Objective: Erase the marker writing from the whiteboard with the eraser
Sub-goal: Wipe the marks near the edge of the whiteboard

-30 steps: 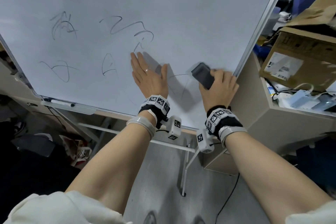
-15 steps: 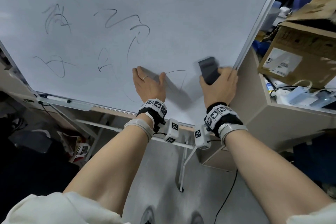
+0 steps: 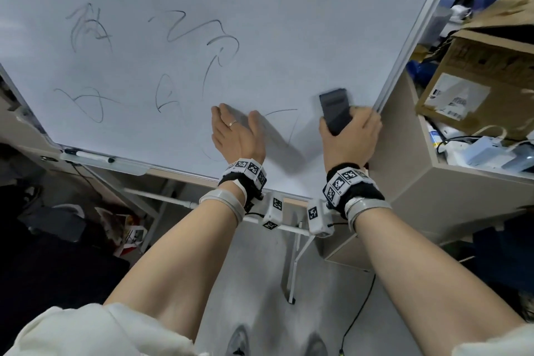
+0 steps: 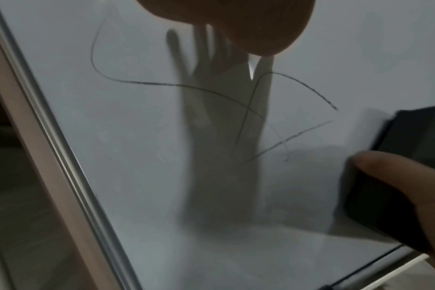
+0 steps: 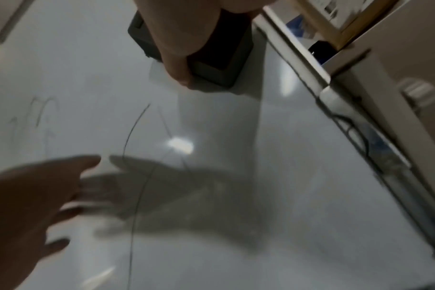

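Note:
A large whiteboard [image 3: 260,9] fills the head view, with black marker writing [image 3: 199,35] on its left and middle. A few thin strokes [image 3: 281,111] remain low down between my hands. My right hand [image 3: 351,136] grips a dark grey eraser [image 3: 334,110] flat against the board beside its right frame edge. In the right wrist view my thumb lies along the eraser [image 5: 216,64]. My left hand [image 3: 235,131] lies flat on the board with straight fingers, left of the strokes. The left wrist view shows the curved strokes [image 4: 162,84] and the eraser [image 4: 415,137] at right.
A marker [image 3: 92,156] lies in the tray on the board's lower left edge. A beige cabinet [image 3: 433,188] with a cardboard box [image 3: 474,78] and cables stands close against the board's right edge. The board's stand legs [image 3: 291,269] reach the grey floor below.
My right hand has swept the eraser rightward and up to the board's right edge. My left hand has slid down the board, uncovering more of the writing above it.

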`<move>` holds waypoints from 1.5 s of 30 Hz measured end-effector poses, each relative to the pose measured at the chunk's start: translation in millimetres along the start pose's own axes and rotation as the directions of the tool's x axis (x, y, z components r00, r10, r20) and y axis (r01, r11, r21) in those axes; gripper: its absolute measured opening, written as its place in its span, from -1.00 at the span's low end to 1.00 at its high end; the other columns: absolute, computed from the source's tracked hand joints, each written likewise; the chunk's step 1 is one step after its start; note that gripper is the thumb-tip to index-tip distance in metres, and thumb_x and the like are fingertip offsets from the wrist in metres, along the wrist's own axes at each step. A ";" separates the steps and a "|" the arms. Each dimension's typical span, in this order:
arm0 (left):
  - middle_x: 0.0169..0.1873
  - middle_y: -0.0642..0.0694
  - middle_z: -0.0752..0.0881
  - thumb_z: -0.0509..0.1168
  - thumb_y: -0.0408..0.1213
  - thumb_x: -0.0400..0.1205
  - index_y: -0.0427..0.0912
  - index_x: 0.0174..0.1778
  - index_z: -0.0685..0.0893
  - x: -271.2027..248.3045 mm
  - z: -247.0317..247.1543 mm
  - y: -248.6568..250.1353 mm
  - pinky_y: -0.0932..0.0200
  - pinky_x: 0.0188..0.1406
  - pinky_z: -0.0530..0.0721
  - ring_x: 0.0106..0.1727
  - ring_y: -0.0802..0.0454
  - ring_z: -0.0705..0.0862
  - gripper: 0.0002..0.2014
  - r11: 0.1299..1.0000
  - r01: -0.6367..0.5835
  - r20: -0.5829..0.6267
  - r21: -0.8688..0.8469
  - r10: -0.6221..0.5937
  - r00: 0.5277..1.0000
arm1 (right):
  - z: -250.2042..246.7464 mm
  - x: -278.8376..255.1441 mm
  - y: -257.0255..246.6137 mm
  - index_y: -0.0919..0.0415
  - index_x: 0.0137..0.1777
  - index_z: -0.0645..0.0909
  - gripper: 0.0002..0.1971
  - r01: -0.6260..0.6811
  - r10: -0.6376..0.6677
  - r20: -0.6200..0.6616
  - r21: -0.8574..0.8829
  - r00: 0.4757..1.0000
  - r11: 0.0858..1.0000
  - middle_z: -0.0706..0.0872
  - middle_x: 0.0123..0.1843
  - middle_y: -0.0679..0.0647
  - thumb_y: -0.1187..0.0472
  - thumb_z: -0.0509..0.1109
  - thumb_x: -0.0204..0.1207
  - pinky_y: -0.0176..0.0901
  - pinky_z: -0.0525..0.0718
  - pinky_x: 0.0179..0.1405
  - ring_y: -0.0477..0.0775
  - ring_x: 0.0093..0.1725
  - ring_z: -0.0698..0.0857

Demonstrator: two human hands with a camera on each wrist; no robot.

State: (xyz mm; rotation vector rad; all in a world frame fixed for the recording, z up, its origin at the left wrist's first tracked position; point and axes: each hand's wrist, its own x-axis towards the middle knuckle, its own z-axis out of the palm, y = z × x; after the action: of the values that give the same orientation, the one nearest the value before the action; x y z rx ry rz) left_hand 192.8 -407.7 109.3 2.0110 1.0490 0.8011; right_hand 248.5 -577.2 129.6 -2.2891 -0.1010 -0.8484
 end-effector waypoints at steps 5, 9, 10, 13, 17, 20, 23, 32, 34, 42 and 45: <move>0.71 -0.21 0.18 0.12 -0.01 0.78 -0.27 0.74 0.10 12.1 -13.3 -13.2 -0.11 0.73 0.12 0.73 -0.13 0.15 -0.32 0.997 -0.081 -0.004 0.003 0.081 0.997 | 14.4 9.3 -49.2 0.22 0.08 0.55 -0.48 0.201 -0.209 0.111 0.078 0.972 0.977 0.61 0.09 0.20 0.07 0.68 0.20 0.10 0.57 0.02 0.28 0.11 0.57; 0.70 -0.25 0.19 0.11 -0.06 0.78 -0.30 0.73 0.12 26.1 -23.4 -26.1 -0.14 0.71 0.18 0.71 -0.19 0.18 -0.35 0.992 -0.117 -0.038 0.044 0.119 0.992 | 15.4 34.9 -69.8 0.16 0.08 0.58 -0.50 0.272 -0.273 0.002 0.085 0.962 0.959 0.62 0.08 0.19 0.10 0.66 0.16 0.08 0.54 0.01 0.29 0.09 0.59; 0.70 -0.25 0.18 0.11 -0.07 0.78 -0.30 0.73 0.12 29.3 -24.4 -30.5 -0.14 0.72 0.19 0.72 -0.19 0.17 -0.35 0.990 -0.128 -0.035 0.051 0.130 0.991 | 19.1 26.8 -68.9 0.14 0.08 0.59 -0.50 0.292 -0.294 0.023 0.078 0.955 0.953 0.62 0.07 0.20 0.12 0.66 0.15 0.10 0.53 0.01 0.31 0.08 0.58; 0.74 -0.24 0.12 0.12 -0.10 0.78 -0.30 0.74 0.10 33.5 -24.3 -42.2 -0.11 0.74 0.14 0.75 -0.16 0.12 -0.35 0.985 -0.159 0.018 0.066 0.158 0.987 | 38.5 -19.4 -51.7 0.11 0.08 0.60 -0.50 0.381 -0.376 0.229 0.022 0.898 0.924 0.61 0.04 0.22 0.15 0.69 0.15 0.12 0.49 0.01 0.32 0.06 0.56; 0.73 -0.28 0.11 0.15 -0.08 0.77 -0.33 0.74 0.09 34.0 -20.5 -45.5 -0.10 0.74 0.13 0.74 -0.21 0.12 -0.31 0.981 -0.186 0.031 0.049 0.184 0.982 | 50.7 -52.9 -37.3 0.11 0.07 0.59 -0.46 0.485 -0.426 0.433 -0.032 0.795 0.874 0.61 0.07 0.19 0.13 0.73 0.10 0.12 0.46 0.08 0.28 0.11 0.54; 0.72 -0.27 0.17 0.14 -0.10 0.77 -0.33 0.73 0.14 35.0 -18.9 -49.3 -0.14 0.71 0.20 0.72 -0.21 0.17 -0.34 0.979 -0.200 0.006 0.045 0.200 0.980 | 41.2 -23.1 -60.3 0.11 0.09 0.59 -0.48 0.426 -0.404 0.268 -0.030 0.875 0.904 0.64 0.07 0.17 0.16 0.68 0.12 0.11 0.41 0.01 0.28 0.09 0.56; 0.71 -0.23 0.20 0.12 -0.10 0.78 -0.30 0.73 0.16 36.8 -21.4 -50.8 -0.16 0.70 0.22 0.72 -0.17 0.19 -0.37 0.977 -0.212 -0.006 0.024 0.212 0.977 | 31.0 13.9 -77.8 0.09 0.10 0.56 -0.46 0.426 -0.424 0.065 -0.017 0.903 0.904 0.64 0.10 0.16 0.17 0.65 0.11 0.11 0.42 -0.02 0.30 0.09 0.57; 0.70 -0.21 0.22 0.13 -0.08 0.76 -0.28 0.73 0.17 40.2 -25.8 -60.2 -0.15 0.69 0.26 0.71 -0.15 0.21 -0.35 0.968 -0.249 0.010 0.019 0.249 0.968 | 55.0 -55.1 -56.0 0.14 0.05 0.59 -0.48 0.509 -0.426 0.410 -0.116 0.807 0.853 0.61 0.08 0.18 0.26 0.69 0.08 0.10 0.41 -0.02 0.28 0.07 0.52; 0.71 -0.21 0.21 0.15 -0.09 0.75 -0.29 0.73 0.16 40.2 -28.4 -60.8 -0.14 0.69 0.25 0.71 -0.15 0.21 -0.34 0.967 -0.253 0.020 0.017 0.253 0.967 | 47.6 -46.6 -65.5 0.14 0.05 0.59 -0.50 0.524 -0.433 0.415 -0.130 0.800 0.842 0.62 0.08 0.17 0.28 0.68 0.10 0.09 0.41 -0.02 0.27 0.08 0.53; 0.72 -0.25 0.17 0.17 -0.11 0.76 -0.32 0.73 0.16 39.2 -32.3 -60.9 -0.12 0.70 0.25 0.72 -0.17 0.20 -0.34 0.965 -0.262 0.060 -0.005 0.262 0.963 | 26.2 -1.0 -74.5 0.09 0.09 0.57 -0.51 0.355 -0.347 0.089 -0.091 0.934 0.931 0.61 0.10 0.18 0.15 0.62 0.16 0.05 0.37 0.02 0.30 0.13 0.56; 0.73 -0.22 0.15 0.16 -0.10 0.76 -0.31 0.74 0.15 40.8 -34.5 -65.0 -0.05 0.73 0.20 0.74 -0.14 0.18 -0.34 0.965 -0.264 0.067 0.008 0.263 0.963 | 42.6 -40.1 -50.8 0.08 0.10 0.54 -0.46 0.350 -0.311 0.264 -0.116 0.913 0.930 0.59 0.13 0.19 0.14 0.67 0.13 0.10 0.44 0.03 0.30 0.15 0.54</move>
State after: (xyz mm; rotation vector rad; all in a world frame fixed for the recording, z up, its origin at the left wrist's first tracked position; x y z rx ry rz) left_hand 158.7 -335.4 83.1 2.2052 0.7622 0.8579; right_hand 225.6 -505.5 111.2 -2.5645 -0.5650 -0.7598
